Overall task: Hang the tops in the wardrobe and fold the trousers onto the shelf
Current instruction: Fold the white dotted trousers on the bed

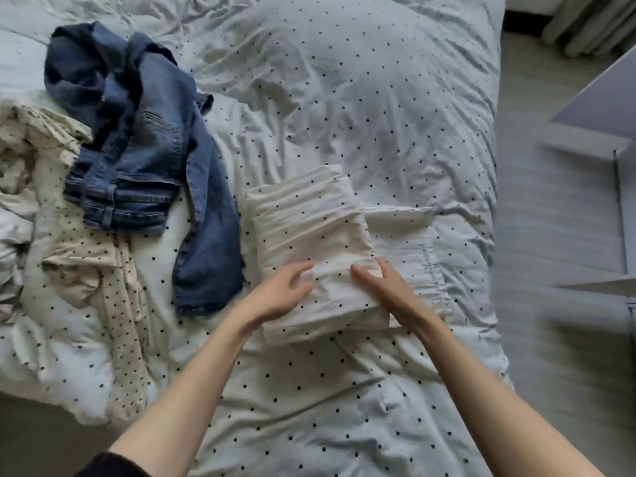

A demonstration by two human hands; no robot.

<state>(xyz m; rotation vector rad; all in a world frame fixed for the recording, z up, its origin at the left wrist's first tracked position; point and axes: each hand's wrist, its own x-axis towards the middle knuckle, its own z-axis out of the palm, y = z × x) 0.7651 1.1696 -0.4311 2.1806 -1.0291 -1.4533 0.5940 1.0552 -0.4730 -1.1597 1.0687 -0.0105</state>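
The cream trousers (309,235) lie on the bed (344,80) as a folded, roughly rectangular packet, its long side running away from the person, with a flatter bit of the same pale cloth showing from under its right edge. I'd judge the folding step is nearly done: the packet looks compact, and the person seems to be smoothing or squaring its near end. What it wants next, by my guess, is a grip from both sides or underneath, so that the layers don't slide apart on the way to the shelf.

Both hands are on the near end of the packet. The left hand (278,290) rests on its near-left part, fingers loosely bent and lying on the cloth, pinching nothing that I can see. The right hand (382,284) lies at the near-right edge, fingers straight and together, pressing flat on the fabric.

To the left, well apart from the hands, a pair of blue jeans (144,160) sprawls unfolded, one leg reaching down beside the packet's left edge. Further left lies a crumpled cream dotted garment (86,263), not yet dealt with. On the right, beyond the bed, stands a white piece of furniture (602,108), possibly the wardrobe.
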